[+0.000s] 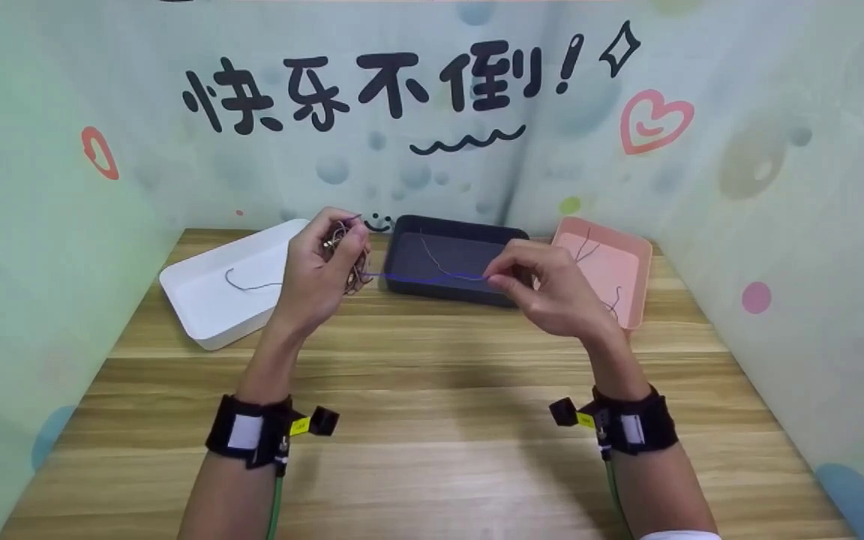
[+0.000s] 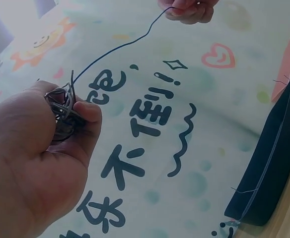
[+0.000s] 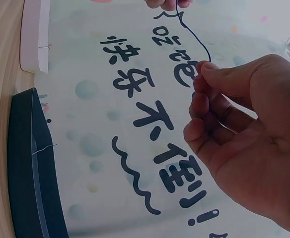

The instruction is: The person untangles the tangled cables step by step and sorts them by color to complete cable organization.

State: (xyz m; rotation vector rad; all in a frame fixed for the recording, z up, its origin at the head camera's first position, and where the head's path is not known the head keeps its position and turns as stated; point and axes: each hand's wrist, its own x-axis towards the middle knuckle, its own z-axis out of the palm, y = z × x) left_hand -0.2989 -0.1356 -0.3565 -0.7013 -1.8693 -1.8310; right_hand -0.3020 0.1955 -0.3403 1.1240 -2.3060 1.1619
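Pale printed walls stand round a wood-grained desk; it bears a white tray, dark tray and pink tray. The left hand curls its grip round a wire tangle; the right hand pinches a blue wire stretched between both hands.

Two hands; three trays; one wire tangle; one blue wire; two wrist straps; two green cables.
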